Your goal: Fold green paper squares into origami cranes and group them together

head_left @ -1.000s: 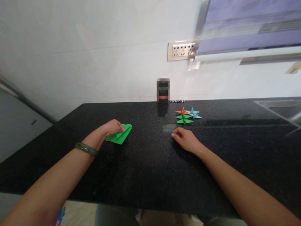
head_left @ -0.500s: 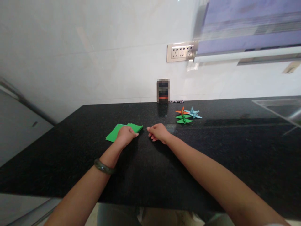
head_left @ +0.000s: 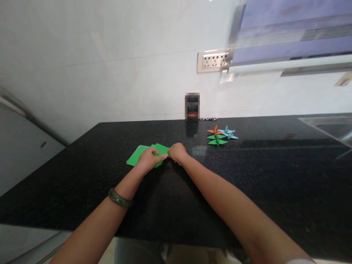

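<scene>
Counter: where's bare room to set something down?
Free: counter right of the right hand, before the paper figures, toward the sink; also left of the green paper. Crowded: where left hand and right hand meet on the green paper.

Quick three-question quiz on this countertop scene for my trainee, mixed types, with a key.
1. True or false: both the left hand and the right hand touch the green paper.
2. Which wrist wears the bracelet? A left, B right.
3. Fill in: the small folded paper figures lie on the black countertop to the ___ of the hands.
Key: 1 true; 2 A; 3 right.
</scene>
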Demonstrator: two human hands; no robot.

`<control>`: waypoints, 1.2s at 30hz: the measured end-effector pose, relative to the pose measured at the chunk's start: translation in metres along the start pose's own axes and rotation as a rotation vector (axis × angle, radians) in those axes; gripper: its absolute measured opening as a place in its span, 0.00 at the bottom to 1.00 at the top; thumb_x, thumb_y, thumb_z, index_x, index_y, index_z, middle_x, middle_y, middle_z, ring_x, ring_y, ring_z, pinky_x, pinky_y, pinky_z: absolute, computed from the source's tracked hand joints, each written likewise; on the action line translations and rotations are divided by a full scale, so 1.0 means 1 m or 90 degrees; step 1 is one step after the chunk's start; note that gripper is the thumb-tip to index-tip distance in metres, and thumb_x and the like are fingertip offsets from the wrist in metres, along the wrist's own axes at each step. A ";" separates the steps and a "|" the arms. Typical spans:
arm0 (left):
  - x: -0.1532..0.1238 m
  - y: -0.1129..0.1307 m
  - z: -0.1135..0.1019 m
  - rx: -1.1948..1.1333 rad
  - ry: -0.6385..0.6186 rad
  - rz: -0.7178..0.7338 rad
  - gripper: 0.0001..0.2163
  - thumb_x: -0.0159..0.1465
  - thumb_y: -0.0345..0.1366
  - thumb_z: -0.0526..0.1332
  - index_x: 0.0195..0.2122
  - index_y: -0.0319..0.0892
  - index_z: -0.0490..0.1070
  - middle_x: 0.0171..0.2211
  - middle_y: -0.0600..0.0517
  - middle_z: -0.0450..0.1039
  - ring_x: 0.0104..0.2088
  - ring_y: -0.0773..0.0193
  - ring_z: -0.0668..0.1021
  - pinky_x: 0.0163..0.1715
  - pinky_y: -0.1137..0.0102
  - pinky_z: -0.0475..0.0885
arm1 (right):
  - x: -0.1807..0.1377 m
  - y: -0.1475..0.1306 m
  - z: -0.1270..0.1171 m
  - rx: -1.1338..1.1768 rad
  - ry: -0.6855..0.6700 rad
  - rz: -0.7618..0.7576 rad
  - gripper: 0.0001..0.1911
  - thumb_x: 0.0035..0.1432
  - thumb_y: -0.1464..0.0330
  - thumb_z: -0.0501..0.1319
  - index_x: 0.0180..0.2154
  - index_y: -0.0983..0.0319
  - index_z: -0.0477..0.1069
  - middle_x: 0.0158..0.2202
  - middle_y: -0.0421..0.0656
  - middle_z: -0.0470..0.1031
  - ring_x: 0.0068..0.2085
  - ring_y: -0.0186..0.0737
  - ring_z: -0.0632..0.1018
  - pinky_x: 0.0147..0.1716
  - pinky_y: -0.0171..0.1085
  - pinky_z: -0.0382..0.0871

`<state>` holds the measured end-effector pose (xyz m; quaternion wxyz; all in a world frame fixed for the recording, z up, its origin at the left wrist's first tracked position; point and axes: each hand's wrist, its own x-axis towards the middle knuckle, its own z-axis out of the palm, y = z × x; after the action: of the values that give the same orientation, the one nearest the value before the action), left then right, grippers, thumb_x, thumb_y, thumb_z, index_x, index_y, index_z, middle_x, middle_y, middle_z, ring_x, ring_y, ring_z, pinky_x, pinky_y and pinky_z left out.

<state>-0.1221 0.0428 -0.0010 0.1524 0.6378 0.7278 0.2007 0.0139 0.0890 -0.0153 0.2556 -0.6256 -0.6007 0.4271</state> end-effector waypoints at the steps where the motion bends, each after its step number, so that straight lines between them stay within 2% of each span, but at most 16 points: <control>1: 0.000 -0.002 -0.002 -0.006 0.013 0.001 0.21 0.47 0.54 0.61 0.31 0.39 0.68 0.34 0.47 0.73 0.35 0.59 0.74 0.30 0.70 0.66 | -0.003 0.003 -0.004 0.004 0.011 -0.008 0.06 0.49 0.71 0.60 0.21 0.64 0.69 0.12 0.40 0.65 0.14 0.32 0.67 0.14 0.31 0.59; 4: -0.001 -0.007 -0.005 -0.011 0.033 -0.017 0.21 0.51 0.54 0.57 0.34 0.38 0.69 0.37 0.46 0.73 0.37 0.58 0.75 0.32 0.69 0.67 | -0.014 0.018 -0.021 0.015 0.041 -0.028 0.06 0.49 0.71 0.59 0.22 0.63 0.68 0.14 0.40 0.65 0.14 0.29 0.64 0.14 0.29 0.56; 8: 0.005 -0.014 -0.007 0.054 -0.006 -0.015 0.18 0.56 0.48 0.56 0.37 0.38 0.70 0.38 0.46 0.74 0.38 0.59 0.75 0.34 0.70 0.68 | -0.034 0.041 -0.058 0.025 0.080 -0.033 0.10 0.51 0.70 0.56 0.20 0.63 0.63 0.13 0.36 0.59 0.13 0.27 0.60 0.13 0.29 0.52; 11: 0.010 -0.016 -0.009 0.096 -0.019 -0.001 0.15 0.55 0.44 0.58 0.38 0.37 0.71 0.39 0.43 0.74 0.40 0.55 0.75 0.38 0.67 0.68 | -0.051 0.057 -0.087 0.031 0.093 -0.032 0.12 0.52 0.68 0.55 0.19 0.62 0.59 0.12 0.33 0.55 0.12 0.25 0.56 0.12 0.28 0.48; 14: 0.009 -0.007 -0.010 0.123 0.000 0.006 0.15 0.55 0.41 0.59 0.38 0.37 0.72 0.40 0.40 0.74 0.44 0.49 0.73 0.43 0.61 0.66 | -0.066 0.069 -0.111 0.043 0.067 -0.031 0.14 0.53 0.66 0.53 0.19 0.61 0.56 0.13 0.32 0.53 0.13 0.25 0.55 0.12 0.28 0.47; 16: 0.002 0.011 -0.007 0.115 0.029 0.042 0.16 0.55 0.41 0.58 0.39 0.36 0.72 0.42 0.39 0.73 0.46 0.48 0.72 0.47 0.60 0.64 | -0.074 0.075 -0.122 0.056 0.025 -0.038 0.14 0.53 0.65 0.54 0.19 0.61 0.57 0.13 0.32 0.54 0.13 0.25 0.56 0.12 0.28 0.49; 19: -0.015 0.050 0.008 -0.137 -0.024 0.077 0.19 0.57 0.45 0.56 0.42 0.35 0.71 0.41 0.40 0.74 0.42 0.53 0.75 0.42 0.63 0.67 | -0.079 0.083 -0.132 0.114 -0.060 -0.094 0.13 0.52 0.61 0.56 0.21 0.62 0.60 0.14 0.32 0.54 0.14 0.26 0.57 0.12 0.28 0.51; 21: -0.025 0.074 0.023 -0.355 -0.141 0.070 0.18 0.57 0.46 0.57 0.38 0.36 0.73 0.37 0.43 0.76 0.37 0.57 0.76 0.37 0.66 0.69 | -0.079 0.085 -0.134 0.132 -0.069 -0.126 0.14 0.51 0.60 0.58 0.22 0.62 0.62 0.13 0.31 0.55 0.15 0.26 0.57 0.13 0.28 0.51; 23: -0.031 0.090 0.038 -0.460 -0.226 0.042 0.15 0.54 0.45 0.61 0.31 0.36 0.74 0.30 0.45 0.76 0.30 0.58 0.76 0.30 0.66 0.70 | -0.078 0.086 -0.134 0.159 -0.038 -0.135 0.14 0.50 0.59 0.59 0.23 0.63 0.63 0.12 0.31 0.55 0.14 0.25 0.57 0.12 0.27 0.51; 26: -0.033 0.097 0.052 -0.519 -0.158 -0.003 0.15 0.49 0.43 0.65 0.31 0.36 0.73 0.30 0.46 0.75 0.31 0.59 0.76 0.29 0.68 0.69 | -0.076 0.085 -0.134 0.242 0.079 -0.147 0.13 0.49 0.59 0.61 0.27 0.63 0.67 0.12 0.32 0.60 0.13 0.27 0.61 0.12 0.28 0.55; 29: -0.033 0.098 0.051 -0.647 -0.060 -0.111 0.27 0.48 0.46 0.66 0.47 0.37 0.66 0.39 0.43 0.73 0.36 0.60 0.76 0.33 0.70 0.69 | -0.077 0.084 -0.136 0.290 0.210 -0.238 0.12 0.50 0.61 0.62 0.32 0.64 0.72 0.19 0.39 0.72 0.20 0.33 0.72 0.21 0.33 0.68; 30: -0.033 0.099 0.049 -0.709 -0.094 -0.164 0.30 0.50 0.49 0.64 0.50 0.38 0.63 0.42 0.41 0.72 0.36 0.60 0.76 0.34 0.68 0.70 | -0.078 0.084 -0.136 0.264 0.229 -0.291 0.11 0.50 0.62 0.62 0.33 0.63 0.73 0.24 0.42 0.76 0.24 0.35 0.75 0.26 0.36 0.71; 31: -0.033 0.099 0.045 -0.782 -0.175 -0.206 0.30 0.53 0.54 0.59 0.50 0.38 0.63 0.42 0.40 0.72 0.35 0.59 0.77 0.35 0.66 0.70 | -0.079 0.084 -0.137 0.213 0.225 -0.354 0.09 0.50 0.64 0.62 0.33 0.62 0.75 0.29 0.44 0.78 0.29 0.38 0.77 0.32 0.38 0.72; 33: -0.031 0.099 0.039 -0.912 -0.396 -0.257 0.34 0.55 0.61 0.47 0.46 0.34 0.67 0.40 0.37 0.73 0.35 0.55 0.77 0.36 0.62 0.71 | -0.082 0.085 -0.136 0.090 0.150 -0.491 0.06 0.51 0.67 0.62 0.32 0.59 0.76 0.35 0.44 0.78 0.37 0.40 0.77 0.40 0.40 0.71; 34: -0.029 0.098 0.037 -0.965 -0.437 -0.253 0.33 0.57 0.60 0.44 0.44 0.34 0.69 0.39 0.38 0.74 0.36 0.55 0.77 0.37 0.62 0.71 | -0.084 0.085 -0.136 0.036 0.094 -0.532 0.06 0.52 0.69 0.61 0.33 0.58 0.77 0.36 0.44 0.78 0.39 0.39 0.77 0.41 0.39 0.71; 36: -0.025 0.095 0.036 -1.017 -0.437 -0.276 0.27 0.61 0.53 0.45 0.41 0.32 0.71 0.36 0.39 0.75 0.35 0.55 0.78 0.38 0.61 0.71 | -0.087 0.084 -0.134 -0.038 0.014 -0.576 0.08 0.55 0.70 0.59 0.36 0.58 0.76 0.38 0.44 0.77 0.39 0.37 0.77 0.40 0.36 0.71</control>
<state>-0.0192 0.0313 0.0125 0.7947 0.2150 0.3899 0.4125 0.1785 0.0181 0.0022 0.4048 -0.3116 -0.8230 0.2484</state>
